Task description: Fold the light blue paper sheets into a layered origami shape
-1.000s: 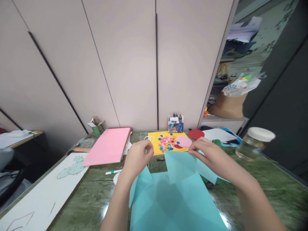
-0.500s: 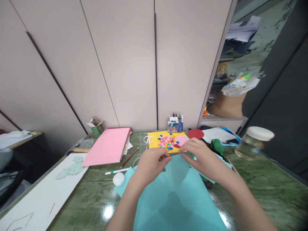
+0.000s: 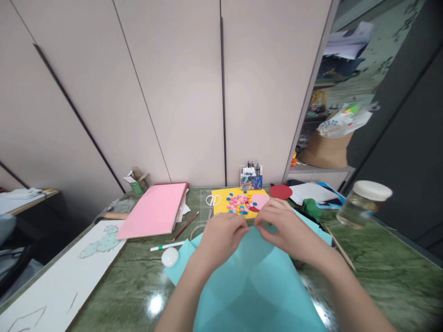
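Fingers of the left hand (image 3: 221, 236) and right hand (image 3: 284, 227) are pinching the far edge of a turquoise sheet (image 3: 256, 295), tips nearly meeting; whether that edge is folded is hard to tell. The sheet is spreading toward the person over the green table (image 3: 128, 286), and small coloured pieces (image 3: 238, 202) are resting beyond on yellow paper (image 3: 223, 193).

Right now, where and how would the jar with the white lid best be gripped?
Probably hold the jar around its glass sides, below the white lid, with the right hand coming from the right. It stands upright and looks round, with tabletop on that side and papers to its left; whether the lid is tight cannot be seen.
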The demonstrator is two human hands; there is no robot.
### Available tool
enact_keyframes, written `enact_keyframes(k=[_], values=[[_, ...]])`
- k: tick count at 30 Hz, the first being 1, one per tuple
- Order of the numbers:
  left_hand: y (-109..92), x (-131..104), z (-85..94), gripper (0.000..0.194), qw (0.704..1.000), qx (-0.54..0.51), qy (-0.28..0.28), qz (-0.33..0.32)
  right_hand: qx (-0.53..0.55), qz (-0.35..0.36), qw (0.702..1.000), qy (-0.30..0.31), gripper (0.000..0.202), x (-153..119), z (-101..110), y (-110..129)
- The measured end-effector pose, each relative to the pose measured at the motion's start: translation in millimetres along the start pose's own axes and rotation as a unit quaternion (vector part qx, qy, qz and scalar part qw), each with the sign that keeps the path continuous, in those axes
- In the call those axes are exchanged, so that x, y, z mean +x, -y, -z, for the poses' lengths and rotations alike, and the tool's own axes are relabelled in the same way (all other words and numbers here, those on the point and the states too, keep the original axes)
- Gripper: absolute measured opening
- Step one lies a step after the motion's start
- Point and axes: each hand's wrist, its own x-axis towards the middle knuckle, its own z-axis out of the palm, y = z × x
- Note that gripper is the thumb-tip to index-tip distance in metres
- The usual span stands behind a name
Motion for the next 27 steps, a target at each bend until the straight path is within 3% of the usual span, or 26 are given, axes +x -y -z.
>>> enact_keyframes(k=[9, 17, 20, 24, 27], values=[[7, -2, 5.8, 0.013, 0.999, -0.025, -0.022, 0.0, -0.004, -0.038, 0.999, 0.019, 0.01, -7, 16, -19], [19, -7, 23.8, 0.013, 0.993, -0.104, -0.06, -0.003, -0.018, -0.138, 0.99, -0.002, 0.015, -13, 21, -50], [15, -7, 24.4, 0.008, 0.986, -0.152, -0.054, -0.045, 0.1, -0.148, 0.983, 0.031, 0.027, -8, 20, -36], [8, -4, 18.7, 0.005, 0.969, -0.218, -0.047, -0.107, 0.353, -0.071, 0.914, 0.185, 0.038, -1, 11, -7], [6, -3, 16.3, 0.004, 0.969, -0.219, -0.043, -0.105, 0.379, -0.04, 0.899, 0.217, 0.042, 1, 0, 2]])
